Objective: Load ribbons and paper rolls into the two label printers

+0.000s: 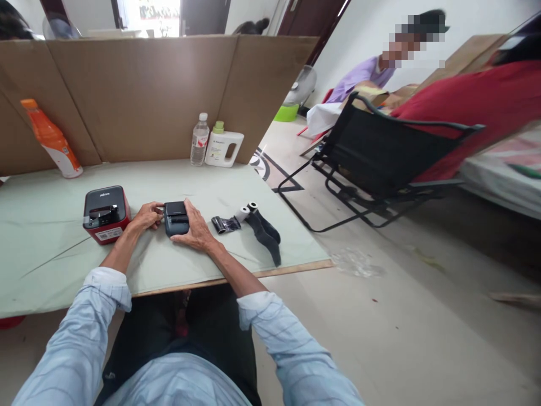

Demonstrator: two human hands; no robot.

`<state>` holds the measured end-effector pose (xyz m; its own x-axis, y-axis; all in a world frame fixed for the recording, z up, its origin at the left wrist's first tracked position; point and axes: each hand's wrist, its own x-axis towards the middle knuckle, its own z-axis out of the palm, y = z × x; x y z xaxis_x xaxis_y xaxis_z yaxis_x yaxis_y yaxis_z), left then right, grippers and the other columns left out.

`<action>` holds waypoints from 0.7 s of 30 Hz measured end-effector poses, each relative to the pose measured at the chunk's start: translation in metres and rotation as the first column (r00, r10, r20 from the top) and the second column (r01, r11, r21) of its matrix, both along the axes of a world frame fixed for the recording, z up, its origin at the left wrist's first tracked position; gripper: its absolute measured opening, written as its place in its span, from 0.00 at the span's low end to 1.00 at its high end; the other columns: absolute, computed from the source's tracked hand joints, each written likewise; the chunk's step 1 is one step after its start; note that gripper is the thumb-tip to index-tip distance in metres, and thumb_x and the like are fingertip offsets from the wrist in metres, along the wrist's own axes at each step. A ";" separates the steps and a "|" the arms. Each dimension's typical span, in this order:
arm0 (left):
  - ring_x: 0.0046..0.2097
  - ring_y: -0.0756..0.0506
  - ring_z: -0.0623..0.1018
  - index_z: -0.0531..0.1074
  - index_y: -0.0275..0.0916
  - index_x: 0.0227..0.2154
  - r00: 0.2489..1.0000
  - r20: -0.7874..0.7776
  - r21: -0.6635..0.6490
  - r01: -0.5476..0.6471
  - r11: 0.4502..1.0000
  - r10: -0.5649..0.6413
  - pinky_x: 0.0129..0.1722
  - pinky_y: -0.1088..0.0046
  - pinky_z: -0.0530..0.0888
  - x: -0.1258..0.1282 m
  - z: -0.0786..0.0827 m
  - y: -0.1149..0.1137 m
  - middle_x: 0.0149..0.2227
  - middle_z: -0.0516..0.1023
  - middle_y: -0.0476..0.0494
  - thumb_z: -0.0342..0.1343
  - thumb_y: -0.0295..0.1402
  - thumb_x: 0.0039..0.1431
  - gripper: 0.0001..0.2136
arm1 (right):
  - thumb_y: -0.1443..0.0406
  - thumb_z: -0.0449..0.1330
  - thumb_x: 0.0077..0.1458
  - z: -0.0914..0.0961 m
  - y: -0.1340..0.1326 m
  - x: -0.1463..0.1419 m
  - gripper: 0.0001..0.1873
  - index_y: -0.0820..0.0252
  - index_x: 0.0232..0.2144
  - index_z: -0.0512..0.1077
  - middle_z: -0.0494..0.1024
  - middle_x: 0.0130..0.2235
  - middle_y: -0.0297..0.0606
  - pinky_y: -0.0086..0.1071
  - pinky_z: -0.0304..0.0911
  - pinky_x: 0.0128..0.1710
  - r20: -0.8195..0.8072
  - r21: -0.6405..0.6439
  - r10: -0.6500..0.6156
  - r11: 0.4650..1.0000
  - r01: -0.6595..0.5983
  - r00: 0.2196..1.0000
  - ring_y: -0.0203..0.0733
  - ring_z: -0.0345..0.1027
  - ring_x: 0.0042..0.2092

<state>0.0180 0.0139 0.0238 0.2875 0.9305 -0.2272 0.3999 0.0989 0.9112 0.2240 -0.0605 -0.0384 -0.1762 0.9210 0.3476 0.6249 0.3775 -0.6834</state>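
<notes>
A small dark box-shaped device (175, 217), like a portable label printer, lies on the pale green tabletop (169, 265). My right hand (196, 228) grips its right side, thumb along the near edge and fingers at the far corner. At its left side is my left hand (149, 216), fingers bent together; whatever they pinch is too small to make out. Left of that hand stands a larger black and red label printer (107, 214). To the right lie a roll of black ribbon (226, 224), a small white roll (242, 213) and a curled black strip (266, 239).
Along the cardboard screen (147, 96) stand an orange bottle (53, 141), a clear water bottle (200, 141) and a white jug (224, 148). A black folding chair (389, 141) is on the floor to the right. Beyond it sits a person in purple (359, 76).
</notes>
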 end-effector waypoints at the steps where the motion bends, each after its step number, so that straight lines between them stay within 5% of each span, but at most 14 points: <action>1: 0.26 0.53 0.73 0.76 0.35 0.56 1.000 -0.008 0.000 -0.003 1.000 0.003 0.21 0.83 0.69 0.000 0.000 0.000 0.33 0.79 0.46 0.63 0.22 0.49 0.27 | 0.53 0.77 0.44 0.000 0.000 0.000 0.74 0.59 0.78 0.34 0.45 0.78 0.56 0.59 0.46 0.74 0.000 0.001 0.000 1.000 0.000 1.000 0.64 0.41 0.77; 7: 0.37 0.48 0.80 0.74 0.39 0.61 0.999 0.040 0.087 0.027 0.996 -0.031 0.29 0.77 0.76 -0.001 -0.002 -0.002 0.55 0.80 0.37 0.60 0.25 0.48 0.32 | 0.52 0.77 0.44 -0.003 0.002 0.000 0.74 0.57 0.78 0.34 0.46 0.77 0.55 0.60 0.47 0.74 -0.020 0.009 -0.001 1.000 0.001 1.000 0.65 0.42 0.77; 10: 0.53 0.41 0.80 0.75 0.38 0.60 0.988 0.066 0.220 0.119 0.968 -0.137 0.49 0.68 0.79 -0.004 -0.002 0.000 0.64 0.75 0.37 0.59 0.27 0.47 0.32 | 0.50 0.77 0.44 -0.003 0.003 0.001 0.75 0.59 0.78 0.34 0.46 0.77 0.57 0.60 0.46 0.74 -0.030 0.004 0.004 1.000 -0.004 1.000 0.66 0.44 0.77; 13: 0.65 0.36 0.73 0.77 0.39 0.58 0.964 0.036 0.308 0.241 0.920 -0.265 0.66 0.61 0.69 -0.008 0.001 0.003 0.65 0.74 0.37 0.62 0.30 0.47 0.30 | 0.49 0.76 0.45 -0.002 0.004 0.002 0.74 0.60 0.78 0.34 0.47 0.77 0.57 0.59 0.47 0.74 -0.046 0.000 0.002 1.000 -0.002 0.999 0.65 0.45 0.76; 21: 0.69 0.33 0.69 0.76 0.38 0.60 0.941 -0.027 0.355 0.324 0.877 -0.336 0.68 0.58 0.66 -0.012 0.002 0.009 0.67 0.72 0.33 0.68 0.45 0.51 0.32 | 0.49 0.77 0.45 0.000 0.001 -0.002 0.74 0.61 0.78 0.35 0.46 0.77 0.59 0.57 0.46 0.75 -0.058 -0.043 -0.024 0.999 0.022 0.998 0.64 0.42 0.77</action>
<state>0.0063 0.0233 0.0257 0.5933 0.7974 0.1099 0.3215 -0.3599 0.8758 0.2222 -0.0591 -0.0380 -0.1351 0.9385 0.3177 0.5913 0.3337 -0.7341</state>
